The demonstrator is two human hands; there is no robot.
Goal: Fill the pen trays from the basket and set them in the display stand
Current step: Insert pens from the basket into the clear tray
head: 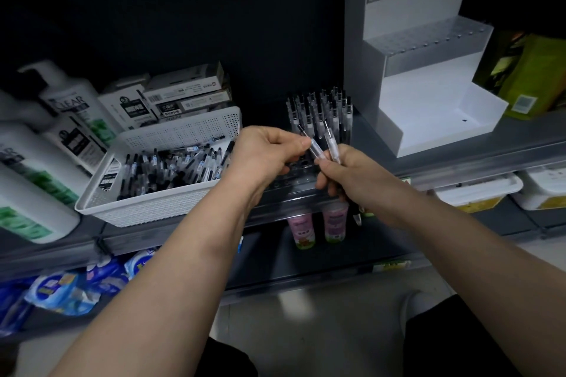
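A white perforated basket (147, 208) holding several loose black-and-clear pens (171, 168) sits on the shelf at the left. Right of it is a dark pen tray (301, 176), its far rows filled with upright pens (321, 110). My left hand (263, 156) pinches a clear pen (312, 144) above the tray's near holes. My right hand (352, 174) grips a small bunch of pens (332, 147), one sticking up and others hanging below the fist. A white stepped display stand (428, 95) stands at the right, with a clear perforated tier at mid height.
Shampoo bottles (70, 107) and boxed pens (183, 92) crowd the shelf behind the basket. A yellow-green package (530, 76) is right of the stand. Pink tubes (318, 223) and blue packs (67, 285) fill the lower shelves. The shelf edge runs under my wrists.
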